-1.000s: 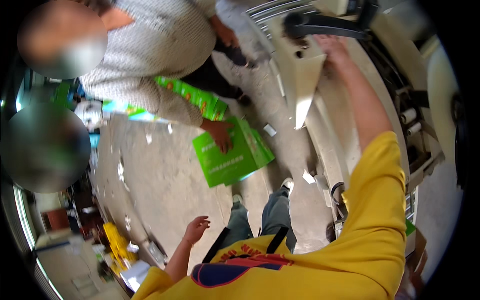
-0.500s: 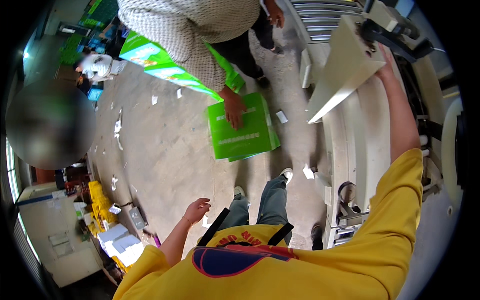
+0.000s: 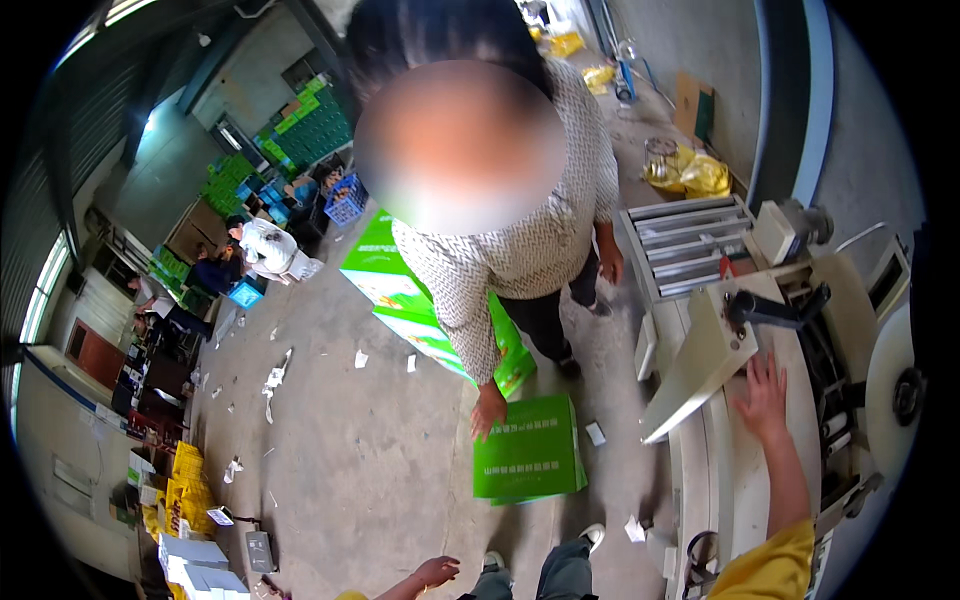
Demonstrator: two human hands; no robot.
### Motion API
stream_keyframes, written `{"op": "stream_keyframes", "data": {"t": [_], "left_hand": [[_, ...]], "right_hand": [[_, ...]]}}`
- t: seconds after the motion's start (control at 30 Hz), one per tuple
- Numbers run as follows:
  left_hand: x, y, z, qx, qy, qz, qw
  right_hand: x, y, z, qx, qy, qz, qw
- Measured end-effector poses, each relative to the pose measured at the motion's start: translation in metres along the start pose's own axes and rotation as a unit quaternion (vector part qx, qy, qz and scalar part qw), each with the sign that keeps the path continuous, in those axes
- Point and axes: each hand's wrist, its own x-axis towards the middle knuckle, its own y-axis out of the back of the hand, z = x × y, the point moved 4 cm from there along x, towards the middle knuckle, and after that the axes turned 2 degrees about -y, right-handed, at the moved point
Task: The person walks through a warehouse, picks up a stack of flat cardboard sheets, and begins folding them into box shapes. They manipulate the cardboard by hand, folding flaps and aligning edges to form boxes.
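Roller machine (image 3: pixel 705 455) takes up the right side of the frame, running from its metal bars near the upper right down to the lower edge, close beside your right arm. Facing you at the upper centre stands a co-worker (image 3: pixel 575 190) in a patterned grey-and-white knit top and dark trousers. Stacked green cartons (image 3: pixel 385 250) sit partly hidden behind that person, left of centre. On the machine, a cream panel (image 3: pixel 705 365) slants down toward the middle of the frame, and a pale disc (image 3: pixel 895 400) stands upright at the far right. One green carton (image 3: pixel 525 455), with paler green lettering on its upper face, lies below the centre, between you and the co-worker. Yellow bundles (image 3: pixel 190 490) are heaped at the lower left, and a blue crate (image 3: pixel 346 200) sits at the upper left.

Your right hand (image 3: pixel 765 405) is free of any grip, fingers spread over the machine's pale bed just beside the panel; you cannot tell how firmly it touches. Your left hand (image 3: pixel 437 572), at the lower edge near the middle, is loosely extended with nothing visible in it. The co-worker's hand (image 3: pixel 489 410) reaches down to the carton's upper left corner. Small paper scraps (image 3: pixel 361 358) dot the area left of centre.
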Motion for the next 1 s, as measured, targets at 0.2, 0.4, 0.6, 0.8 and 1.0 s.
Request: {"op": "stream_keyframes", "data": {"t": [0.2,0.4,0.6,0.8,1.0], "left_hand": [[0.067,0.08,0.166,0.227,-0.117,0.213,0.943],[0.161,0.1,0.264,0.236,-0.158,0.22,0.933],[0.17,0.084,0.29,0.358,-0.221,0.131,0.898],[0.2,0.152,0.25,0.515,-0.231,0.107,0.819],[0.225,0.132,0.211,0.421,-0.36,-0.11,0.826]], "right_hand": [[-0.068,-0.017,-0.015,0.03,-0.076,0.013,0.997],[-0.107,-0.046,-0.036,-0.098,-0.076,0.099,0.987],[-0.145,-0.018,-0.059,0.019,-0.077,0.277,0.958],[-0.259,0.029,-0.15,0.06,-0.279,0.316,0.905],[-0.455,-0.036,-0.289,0.265,-0.643,0.211,0.687]]}}
